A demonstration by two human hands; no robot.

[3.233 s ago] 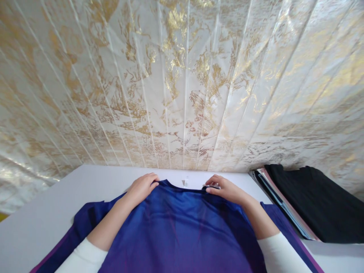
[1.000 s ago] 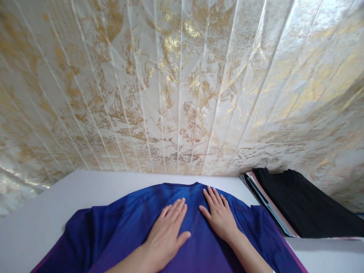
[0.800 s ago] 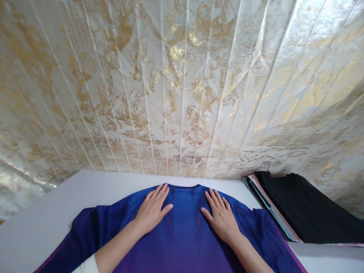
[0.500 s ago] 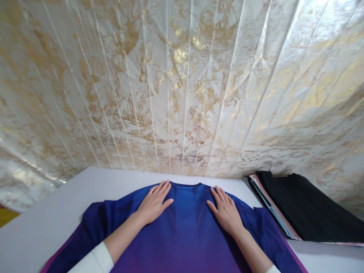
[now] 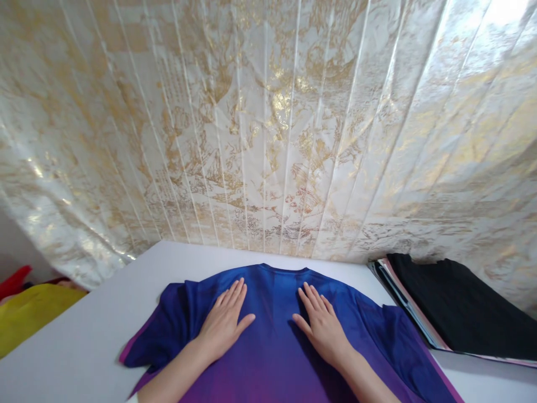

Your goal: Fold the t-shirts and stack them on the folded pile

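Note:
A blue-to-purple T-shirt (image 5: 268,336) with pink sleeve hems lies spread on the white table, its neckline toward the far edge. My left hand (image 5: 224,322) rests flat on the shirt's left shoulder area, fingers stretched out and the thumb apart. On the other side of the neckline, my right hand (image 5: 323,324) lies flat on the fabric in the same way, palm down. Neither hand grips anything. The lower part of the shirt runs out of view at the bottom.
A stack of folded garments with a black one (image 5: 461,302) on top sits at the right of the white table (image 5: 96,330). Behind hangs a white and gold patterned curtain (image 5: 268,140). Yellow cloth (image 5: 37,313) and red cloth (image 5: 14,282) show at far left.
Both hands have slid a little down the shirt, away from the neckline, still flat. The view has shifted left, showing more of the left sleeve and the yellow and red cloth.

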